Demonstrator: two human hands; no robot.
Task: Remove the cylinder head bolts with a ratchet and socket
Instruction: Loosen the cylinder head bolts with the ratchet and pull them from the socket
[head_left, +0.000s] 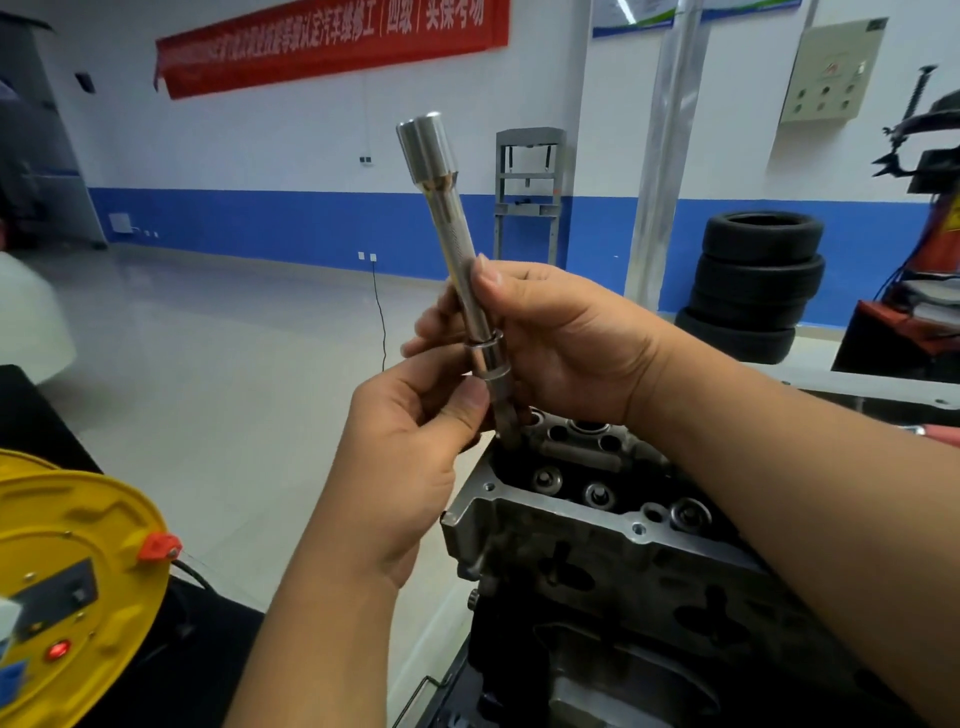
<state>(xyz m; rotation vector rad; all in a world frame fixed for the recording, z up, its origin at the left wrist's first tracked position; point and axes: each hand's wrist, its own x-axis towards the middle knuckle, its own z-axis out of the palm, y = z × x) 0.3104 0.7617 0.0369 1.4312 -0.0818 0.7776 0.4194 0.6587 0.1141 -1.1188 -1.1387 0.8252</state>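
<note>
Chrome extension bar (457, 244) with socket (427, 148) on its upper end, raised and tilted slightly leftward above the cylinder head (597, 514). Right hand (550, 338) curled round the bar's lower shaft, thumb lying along it, fingertips wrapped behind. Left hand (410, 457) just beneath, thumb and forefinger pinching the lower collar (491, 358) of the same bar. Below both sets of fingers, a dark bolt shank (506, 426) hanging from the collar, its tip near the head's far corner; contact there cannot be told. Beyond the fingers: stacked tyres (753, 286), blue-and-white wall, red banner (332, 41). Left of the left wrist, yellow cable reel (78, 561).
</note>
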